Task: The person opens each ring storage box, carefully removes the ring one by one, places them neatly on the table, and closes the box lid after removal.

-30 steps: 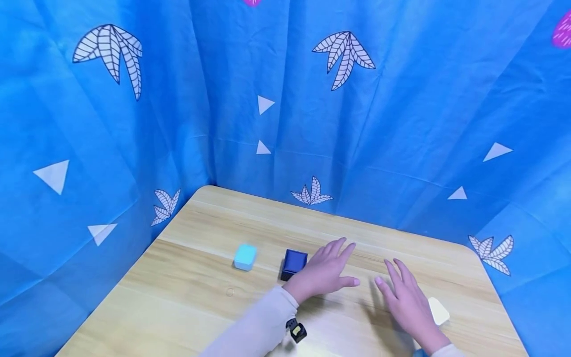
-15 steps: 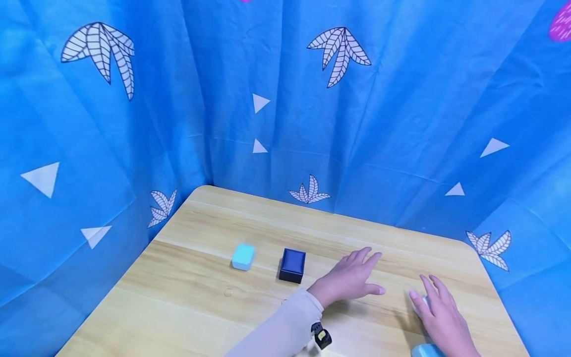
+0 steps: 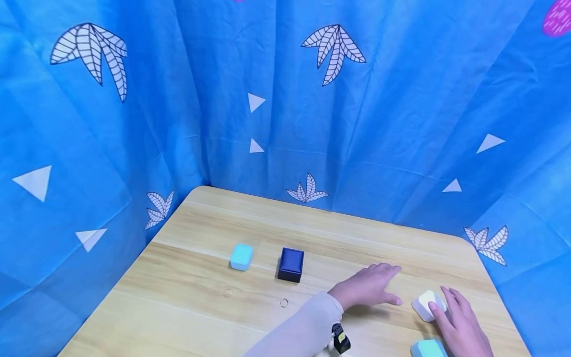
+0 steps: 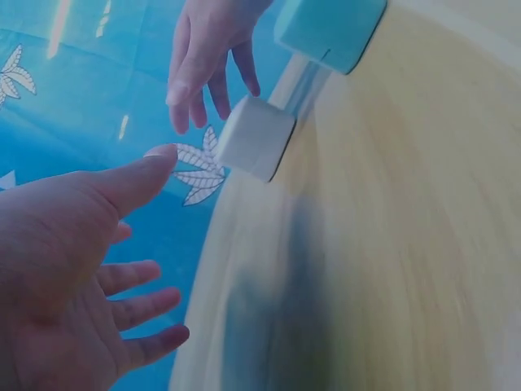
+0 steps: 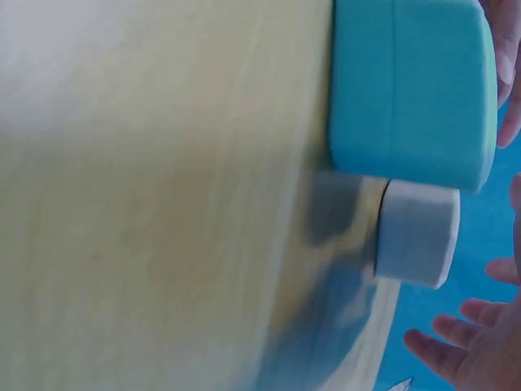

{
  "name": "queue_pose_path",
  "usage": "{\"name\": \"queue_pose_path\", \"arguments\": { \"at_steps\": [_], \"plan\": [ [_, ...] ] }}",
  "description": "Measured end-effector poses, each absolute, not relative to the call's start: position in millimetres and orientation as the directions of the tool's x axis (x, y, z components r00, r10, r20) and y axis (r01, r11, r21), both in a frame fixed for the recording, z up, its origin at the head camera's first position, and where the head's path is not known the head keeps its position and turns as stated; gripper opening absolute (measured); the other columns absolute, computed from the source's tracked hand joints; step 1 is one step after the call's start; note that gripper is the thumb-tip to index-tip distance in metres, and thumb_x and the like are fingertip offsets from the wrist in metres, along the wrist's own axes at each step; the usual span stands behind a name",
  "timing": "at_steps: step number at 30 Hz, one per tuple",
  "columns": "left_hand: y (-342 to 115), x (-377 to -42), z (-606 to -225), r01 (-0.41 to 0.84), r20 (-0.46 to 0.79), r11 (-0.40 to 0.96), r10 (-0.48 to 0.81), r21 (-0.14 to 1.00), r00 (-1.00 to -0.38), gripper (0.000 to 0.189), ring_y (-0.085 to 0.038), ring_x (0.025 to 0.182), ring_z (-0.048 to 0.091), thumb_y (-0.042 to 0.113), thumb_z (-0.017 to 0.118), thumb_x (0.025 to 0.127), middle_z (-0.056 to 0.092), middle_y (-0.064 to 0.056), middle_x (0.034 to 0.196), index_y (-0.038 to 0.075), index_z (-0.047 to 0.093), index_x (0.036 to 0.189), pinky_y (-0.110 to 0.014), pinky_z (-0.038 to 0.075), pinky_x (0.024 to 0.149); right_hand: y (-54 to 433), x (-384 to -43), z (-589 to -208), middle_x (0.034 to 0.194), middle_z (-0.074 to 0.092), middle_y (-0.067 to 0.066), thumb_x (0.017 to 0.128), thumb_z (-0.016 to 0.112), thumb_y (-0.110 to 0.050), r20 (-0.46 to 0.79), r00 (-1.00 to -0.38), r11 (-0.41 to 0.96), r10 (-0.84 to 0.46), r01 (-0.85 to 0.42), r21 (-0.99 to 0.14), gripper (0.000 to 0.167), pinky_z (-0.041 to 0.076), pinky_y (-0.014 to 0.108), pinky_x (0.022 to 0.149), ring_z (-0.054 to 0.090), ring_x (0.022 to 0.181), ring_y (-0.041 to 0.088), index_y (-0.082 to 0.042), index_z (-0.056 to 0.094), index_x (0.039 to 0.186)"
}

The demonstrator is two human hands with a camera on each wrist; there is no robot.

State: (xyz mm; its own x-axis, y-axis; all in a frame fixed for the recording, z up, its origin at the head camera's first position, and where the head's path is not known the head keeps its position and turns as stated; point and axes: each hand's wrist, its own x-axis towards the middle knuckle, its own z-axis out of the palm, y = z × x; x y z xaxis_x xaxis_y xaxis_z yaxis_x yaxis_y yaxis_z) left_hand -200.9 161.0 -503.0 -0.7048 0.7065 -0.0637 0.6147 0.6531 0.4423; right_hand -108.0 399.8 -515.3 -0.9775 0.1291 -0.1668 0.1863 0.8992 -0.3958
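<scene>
My right hand [image 3: 464,327] hovers at a small white box [image 3: 421,306] on the right of the table, thumb in front of the box in the head view. In the left wrist view its loose fingers hang just above that white box [image 4: 256,138]; contact is hard to tell. A larger turquoise box [image 3: 428,348] stands close by, nearer the person. To the left of the white box, my left hand [image 3: 370,287] is held over the wood, fingers extended and thumb apart, holding nothing. The left wrist view shows its palm [image 4: 57,277] facing the white box.
A dark blue square box [image 3: 291,265] and a light turquoise box [image 3: 241,257] sit farther left on the wooden table [image 3: 169,297]. Two thin rings lie in front of them, one ring [image 3: 284,299] more to the right. A blue curtain [image 3: 285,99] hangs behind and beside the table.
Both hands have moved right and toward the person. The right hand has come to the white box, which now shows more fully. The dark blue box and a ring are uncovered.
</scene>
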Motion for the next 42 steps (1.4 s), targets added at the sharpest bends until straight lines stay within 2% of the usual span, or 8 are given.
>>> {"name": "queue_pose_path", "arguments": {
  "at_steps": [4,10,16,24,26,32,42],
  "plan": [
    [176,-204,-506,0.632,-0.060,0.633,0.726,0.447,-0.685,0.083,-0.003,0.144,0.037,0.059,0.066,0.089,0.036,0.016,0.158,0.035,0.027,0.158,-0.027,0.037,0.116,407,-104,-517,0.152,0.017,0.041,0.102,0.032,-0.064,-0.164,-0.977,0.893,0.136,0.193,-0.406,0.090,0.033,0.080,0.093,0.025,0.132,0.065,0.005,0.013,0.158],
    [201,-207,-507,0.641,-0.074,0.595,0.758,0.485,-0.648,0.082,0.002,0.141,0.038,0.052,0.070,0.089,0.038,0.021,0.156,0.036,0.029,0.157,-0.020,0.035,0.114,414,-100,-520,0.147,0.024,0.043,0.100,0.036,-0.066,-0.218,-0.966,0.900,0.139,0.215,-0.380,0.095,0.039,0.077,0.092,0.031,0.129,0.065,0.008,0.015,0.155],
    [224,-205,-504,0.596,-0.133,0.573,0.775,0.562,-0.618,0.082,0.003,0.141,0.037,0.050,0.071,0.088,0.037,0.021,0.155,0.039,0.028,0.157,-0.020,0.034,0.114,418,-99,-524,0.140,0.040,0.040,0.099,0.046,-0.063,-0.189,-0.975,0.917,0.120,0.182,-0.356,0.095,0.047,0.070,0.087,0.042,0.125,0.062,0.012,0.023,0.152],
    [240,-197,-512,0.572,-0.167,0.563,0.784,0.597,-0.597,0.079,0.008,0.121,0.049,0.039,0.078,0.086,0.049,0.021,0.144,0.038,0.037,0.154,-0.011,0.041,0.098,418,-100,-535,0.122,0.060,0.028,0.092,0.054,-0.069,-0.167,-0.979,0.915,0.113,0.168,-0.366,0.096,0.053,0.057,0.081,0.057,0.115,0.050,0.010,0.039,0.144],
    [242,-198,-516,0.585,-0.159,0.575,0.777,0.572,-0.609,0.078,0.008,0.122,0.048,0.040,0.077,0.086,0.049,0.021,0.144,0.040,0.037,0.153,-0.012,0.041,0.098,418,-100,-536,0.121,0.061,0.027,0.091,0.054,-0.070,-0.163,-0.979,0.913,0.120,0.174,-0.368,0.096,0.052,0.057,0.081,0.058,0.114,0.049,0.009,0.041,0.144],
    [247,-204,-527,0.627,-0.113,0.568,0.782,0.533,-0.613,0.073,0.007,0.129,0.045,0.039,0.078,0.086,0.047,0.021,0.147,0.038,0.043,0.150,-0.014,0.039,0.104,418,-103,-531,0.134,0.054,0.033,0.091,0.052,-0.074,-0.202,-0.968,0.912,0.149,0.214,-0.350,0.099,0.051,0.061,0.084,0.052,0.122,0.054,0.007,0.038,0.147],
    [246,-208,-535,0.577,-0.089,0.549,0.767,0.605,-0.636,0.058,0.009,0.113,0.052,0.038,0.083,0.081,0.058,0.024,0.129,0.036,0.060,0.134,-0.010,0.041,0.096,416,-104,-533,0.128,0.058,0.032,0.094,0.059,-0.062,-0.178,-0.978,0.899,0.108,0.173,-0.402,0.090,0.051,0.061,0.086,0.057,0.116,0.050,0.009,0.039,0.145]
  ]
}}
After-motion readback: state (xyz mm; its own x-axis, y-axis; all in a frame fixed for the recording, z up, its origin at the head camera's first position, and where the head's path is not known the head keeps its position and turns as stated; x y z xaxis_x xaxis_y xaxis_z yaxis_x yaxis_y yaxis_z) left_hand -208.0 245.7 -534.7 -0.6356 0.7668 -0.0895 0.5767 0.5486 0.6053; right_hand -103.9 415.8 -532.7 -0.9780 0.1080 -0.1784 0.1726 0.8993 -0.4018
